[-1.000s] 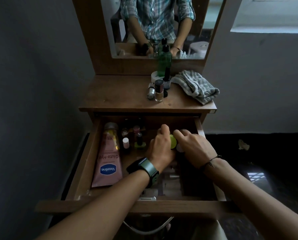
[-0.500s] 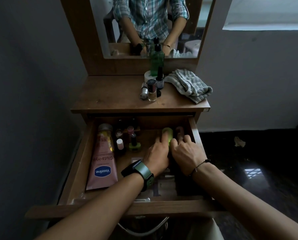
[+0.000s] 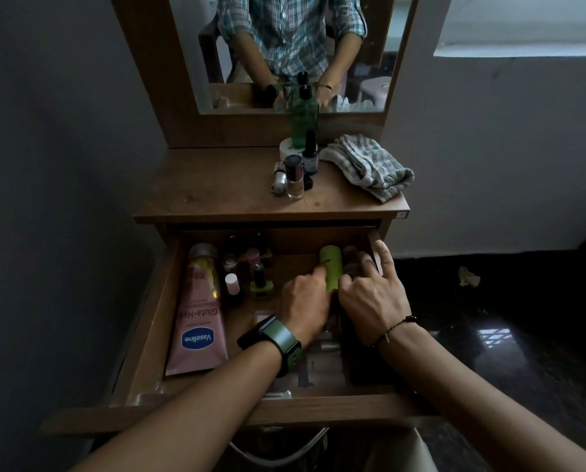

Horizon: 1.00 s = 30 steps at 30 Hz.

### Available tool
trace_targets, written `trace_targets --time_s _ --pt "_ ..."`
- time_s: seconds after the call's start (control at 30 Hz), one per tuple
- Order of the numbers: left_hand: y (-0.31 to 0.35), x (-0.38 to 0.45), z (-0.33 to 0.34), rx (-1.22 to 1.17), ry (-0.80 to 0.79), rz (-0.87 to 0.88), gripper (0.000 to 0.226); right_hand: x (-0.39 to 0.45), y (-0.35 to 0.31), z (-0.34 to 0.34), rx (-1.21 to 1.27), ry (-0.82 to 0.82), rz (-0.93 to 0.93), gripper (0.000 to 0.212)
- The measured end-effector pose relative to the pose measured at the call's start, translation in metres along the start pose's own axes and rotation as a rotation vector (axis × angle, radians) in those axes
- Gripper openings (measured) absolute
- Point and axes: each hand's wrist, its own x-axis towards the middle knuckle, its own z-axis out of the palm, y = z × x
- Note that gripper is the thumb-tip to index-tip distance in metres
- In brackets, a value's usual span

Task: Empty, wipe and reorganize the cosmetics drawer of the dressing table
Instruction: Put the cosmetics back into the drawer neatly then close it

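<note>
The left hand (image 3: 303,306) is reaching into the open wooden drawer (image 3: 148,338), fingers curling against the left side of a pale green cylindrical tube (image 3: 331,269) that is lying with its long axis running front to back. The right hand (image 3: 370,294) is flanking it just to the right, fingers loosely spread, gripping nothing I can make out, and both hands are sitting equally near

— Where is the head camera looking from?
— It is sitting above the open drawer (image 3: 373,240), tilting forward and down, close enough that both forearms are entering from the bottom edge.
— And farther up the frame?
— The dressing table's top (image 3: 216,185) is filling the middle, and the mirror (image 3: 295,52) is facing back from the upper centre. Being the only view, it is sharing nothing.
</note>
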Motion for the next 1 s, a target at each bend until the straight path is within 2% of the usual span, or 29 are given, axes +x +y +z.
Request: trace_targets --time_s 0.17,0.3,0.43,0.53,0.67,0.77,0.9,1.0 --pt "-0.002 -0.005 0.002 -0.004 0.106 0.023 0.033 -0.002 0.001 0.002 0.013 0.042 -0.008 0.034" --pt "-0.003 -0.005 0.005 0.017 0.123 0.029 0.036 0.001 0.001 0.009 -0.012 0.080 0.015 0.031" --pt "-0.002 -0.005 0.001 0.033 0.118 0.020 0.035 0.003 0.003 0.015 -0.027 0.046 0.045 0.035" --pt "-0.004 -0.005 0.000 0.027 0.091 0.037 0.043 0.001 0.002 0.016 -0.053 0.021 0.060 0.037" --pt "-0.003 -0.002 -0.002 0.006 0.020 0.026 0.049 0.004 0.000 0.021 -0.026 0.133 0.127 0.022" --pt "-0.003 0.000 -0.002 -0.013 -0.012 0.028 0.051 0.004 0.001 0.021 -0.002 0.198 0.142 0.032" --pt "-0.002 -0.003 -0.006 -0.042 0.004 0.077 0.048 0.004 0.005 -0.003 0.166 0.259 0.088 0.030" --pt "0.006 -0.006 -0.026 -0.152 0.156 0.122 0.031 0.012 0.010 -0.034 0.462 0.410 0.101 0.024"
